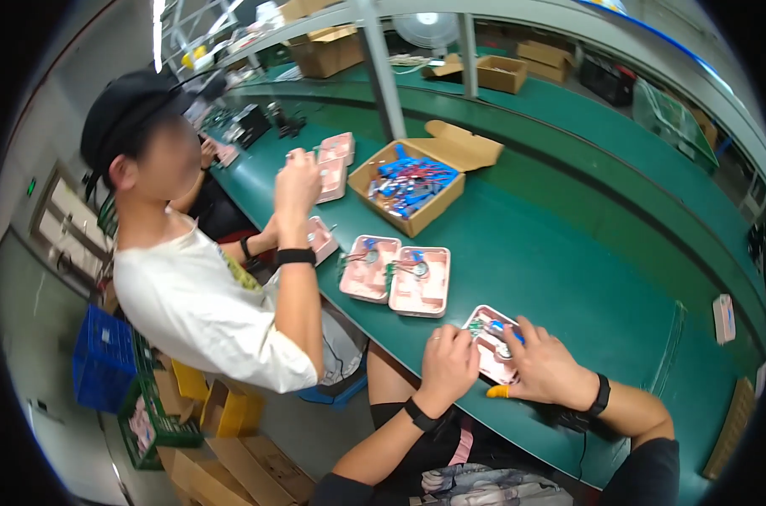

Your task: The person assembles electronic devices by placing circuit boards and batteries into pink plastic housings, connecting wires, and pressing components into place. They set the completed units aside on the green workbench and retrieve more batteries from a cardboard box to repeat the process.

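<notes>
A pink plastic case (491,364) lies on the green bench in front of me. Inside it show a small green circuit board, a round metallic part and a blue piece (499,330) that looks like a battery. My left hand (450,363) is closed on the case's left edge, with a ring on one finger. Across the right side lies my right hand (551,364), its fingertips at the blue piece and its thumb, in a yellow finger cot, by the near edge. Part of the case is hidden under the fingers.
Two pink cases (421,291) with wired parts sit to the left. Beyond them stands a cardboard box (410,221) of blue wired batteries. A co-worker (206,278) handles a pink case at my left. Metal posts (381,76) rise along the bench's far side.
</notes>
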### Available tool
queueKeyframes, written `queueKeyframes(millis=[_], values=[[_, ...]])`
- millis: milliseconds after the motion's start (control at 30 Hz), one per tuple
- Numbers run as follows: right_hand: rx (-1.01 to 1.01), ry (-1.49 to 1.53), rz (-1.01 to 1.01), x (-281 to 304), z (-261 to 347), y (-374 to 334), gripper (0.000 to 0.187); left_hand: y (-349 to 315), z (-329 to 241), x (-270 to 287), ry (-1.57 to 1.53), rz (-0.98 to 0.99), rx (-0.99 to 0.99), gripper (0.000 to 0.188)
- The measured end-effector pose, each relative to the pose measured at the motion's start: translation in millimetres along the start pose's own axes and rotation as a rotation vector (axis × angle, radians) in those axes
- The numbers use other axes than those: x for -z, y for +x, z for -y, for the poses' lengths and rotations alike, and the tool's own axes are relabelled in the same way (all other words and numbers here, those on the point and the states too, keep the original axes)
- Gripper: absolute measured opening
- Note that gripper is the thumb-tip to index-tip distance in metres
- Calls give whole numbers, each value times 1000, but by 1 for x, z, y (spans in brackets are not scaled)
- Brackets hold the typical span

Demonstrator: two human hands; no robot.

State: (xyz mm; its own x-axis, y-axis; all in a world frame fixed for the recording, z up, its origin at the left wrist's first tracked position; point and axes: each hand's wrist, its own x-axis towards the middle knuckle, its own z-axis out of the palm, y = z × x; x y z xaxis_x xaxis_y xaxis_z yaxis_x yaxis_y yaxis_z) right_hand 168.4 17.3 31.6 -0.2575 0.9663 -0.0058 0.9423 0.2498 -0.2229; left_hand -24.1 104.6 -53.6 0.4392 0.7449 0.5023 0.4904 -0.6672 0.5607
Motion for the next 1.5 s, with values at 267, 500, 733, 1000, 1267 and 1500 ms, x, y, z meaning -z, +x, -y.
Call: queueKeyframes(millis=[267, 500, 733, 1000, 1267, 1500], values=[[-217, 80, -181, 4, -25, 0, 89, 7, 36, 49, 116, -64, 141, 43], [-549, -44, -515, 15, -194, 6, 70, -7, 53, 42, 103, -27, 78, 50], [-949, -124, -483, 22, -303, 9, 73, -13, 62, 41, 7, 8, -43, 49], [-1037, -100, -573, -7, -381, -12, 85, -17, 52, 42, -14, 55, -34, 47], [-364, -64, -703, -8, -257, 21, 68, -23, 34, 39, -100, 181, -34, 45], [203, 556, -177, -22, -65, 32, 57, -29, 12, 33, -163, 96, 54, 40]])
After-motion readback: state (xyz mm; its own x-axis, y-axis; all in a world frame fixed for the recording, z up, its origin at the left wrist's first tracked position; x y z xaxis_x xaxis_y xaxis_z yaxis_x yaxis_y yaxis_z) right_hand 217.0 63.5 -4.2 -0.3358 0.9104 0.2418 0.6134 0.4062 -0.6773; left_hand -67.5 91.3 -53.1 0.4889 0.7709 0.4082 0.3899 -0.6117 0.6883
